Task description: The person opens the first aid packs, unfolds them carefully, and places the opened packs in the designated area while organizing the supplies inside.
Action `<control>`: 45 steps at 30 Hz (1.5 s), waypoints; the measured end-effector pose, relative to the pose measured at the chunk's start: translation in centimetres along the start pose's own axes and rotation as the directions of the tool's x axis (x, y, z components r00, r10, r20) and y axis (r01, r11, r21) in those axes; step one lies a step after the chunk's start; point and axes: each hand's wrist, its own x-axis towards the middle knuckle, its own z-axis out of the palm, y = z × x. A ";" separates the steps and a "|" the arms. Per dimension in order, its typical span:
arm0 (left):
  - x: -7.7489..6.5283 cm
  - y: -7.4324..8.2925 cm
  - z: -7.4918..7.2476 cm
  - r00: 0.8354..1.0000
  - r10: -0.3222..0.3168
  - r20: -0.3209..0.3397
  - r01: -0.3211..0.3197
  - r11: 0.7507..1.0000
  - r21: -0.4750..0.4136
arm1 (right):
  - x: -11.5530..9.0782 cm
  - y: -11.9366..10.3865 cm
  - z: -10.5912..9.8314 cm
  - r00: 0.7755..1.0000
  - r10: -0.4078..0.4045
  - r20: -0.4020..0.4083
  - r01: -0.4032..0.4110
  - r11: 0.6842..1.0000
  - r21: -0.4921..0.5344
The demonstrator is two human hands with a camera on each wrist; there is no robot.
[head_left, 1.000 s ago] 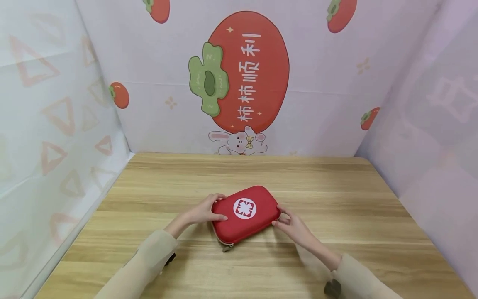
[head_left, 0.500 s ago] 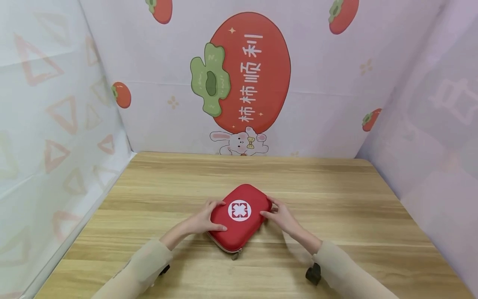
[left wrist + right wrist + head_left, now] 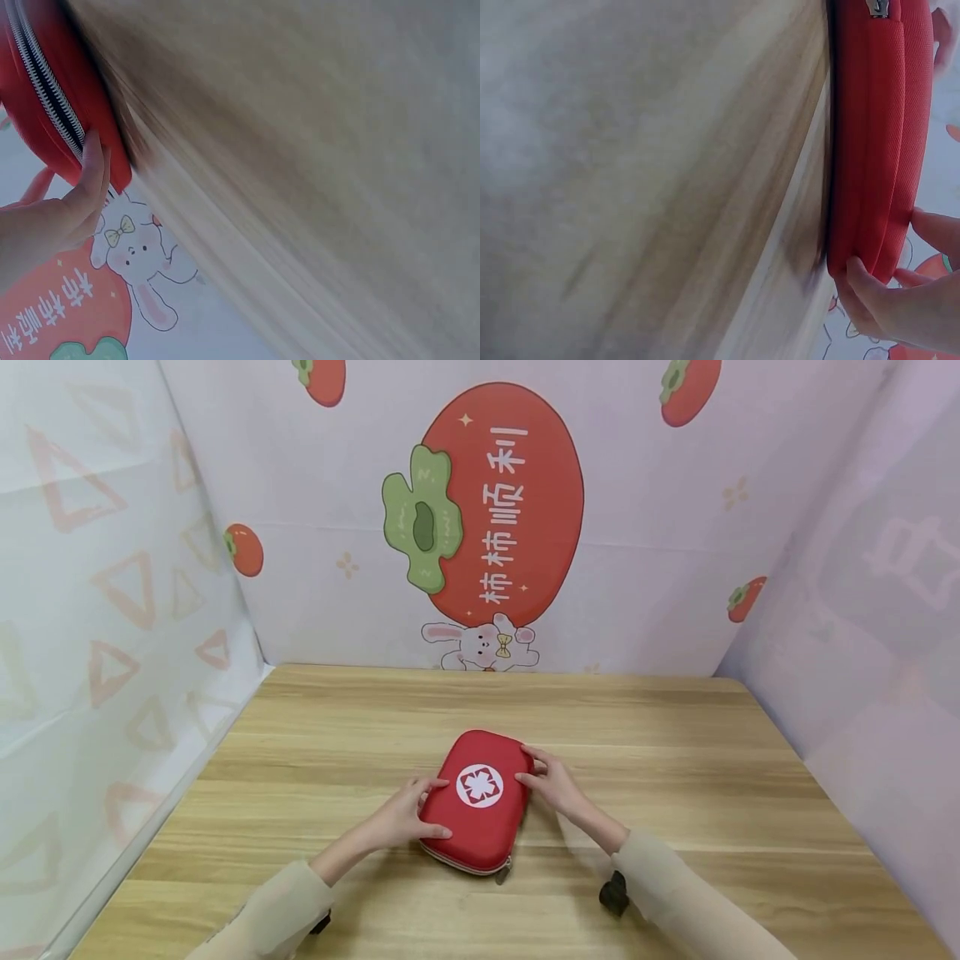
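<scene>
A red zippered first-aid case with a white round emblem lies on the wooden table, its long side running away from me. My left hand grips its left side, thumb near the front corner and fingers along the edge. At the far right corner, my right hand holds the case between thumb and fingers. The left wrist view shows the zipper teeth closed, with a left fingertip against them. A zipper pull hangs at the front right corner. The case's underside is hidden.
The wooden table reaches back to a white cloth wall printed with persimmons and a rabbit. Patterned cloth also hangs at left and right. Dark wrist devices show under both sleeves.
The case has turned clockwise between both hands, its zipper pull swinging from left to right along the front. My right hand has moved left and away; my left hand has come slightly nearer.
</scene>
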 end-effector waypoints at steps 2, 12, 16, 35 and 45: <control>-0.3 0.2 0.2 1.000 -0.007 -0.004 0.007 1.000 -0.018 | 0.2 0.0 0.1 1.000 0.005 0.003 -0.005 1.000 0.003; -1.0 0.9 0.8 0.998 -0.056 -0.036 0.051 0.990 -0.133 | 0.9 0.0 0.3 0.998 0.040 0.041 -0.042 0.998 0.043; -1.1 1.1 0.9 0.996 -0.062 -0.069 0.051 0.989 -0.139 | 0.9 -0.2 0.3 0.999 0.032 0.043 -0.034 0.999 0.029; -0.4 2.1 0.3 0.937 -0.220 -0.272 0.087 0.899 -0.429 | -1.3 -1.4 -0.2 0.978 -0.129 0.166 0.163 0.964 -0.210; 0.4 3.6 -0.1 0.946 -0.225 -0.233 0.060 0.829 -0.555 | -4.1 -3.5 -0.8 0.927 -0.300 0.226 0.355 0.895 -0.271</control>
